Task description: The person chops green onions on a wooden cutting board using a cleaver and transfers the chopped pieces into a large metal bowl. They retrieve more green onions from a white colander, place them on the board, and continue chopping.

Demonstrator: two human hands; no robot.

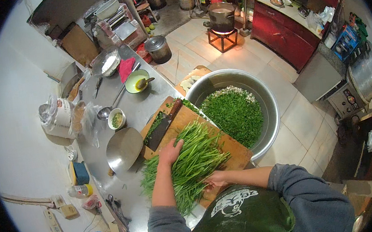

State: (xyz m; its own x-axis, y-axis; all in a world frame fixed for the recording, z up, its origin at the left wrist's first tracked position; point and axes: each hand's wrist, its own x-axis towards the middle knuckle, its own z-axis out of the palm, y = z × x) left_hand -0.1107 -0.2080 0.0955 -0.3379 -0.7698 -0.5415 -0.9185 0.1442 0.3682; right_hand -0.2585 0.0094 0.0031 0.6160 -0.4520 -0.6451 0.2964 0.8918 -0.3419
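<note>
A large pile of long green leaves, apparently garlic chives [195, 155], lies across a wooden cutting board [239, 147]. My left hand [170, 152] rests over the pile's left part, its thumb apart and its other fingertips partly hidden. At the pile's near right edge, my right hand [216, 179] has its fingers curled around some blades. A cleaver [163, 126] lies on the board's far left part, with chopped greens beside its blade. Beyond the board's right edge, a big metal basin [275, 114] contains chopped greens [236, 117] and a pale chopped ingredient.
Left of the board are a metal bowl [125, 150], a small bowl [117, 118] and a ladle [105, 113]. Farther back, an enamel bowl [132, 79] holds yellow liquid and a spoon. A pot [222, 18] sits over a glowing burner on the floor, near a red cabinet [282, 36].
</note>
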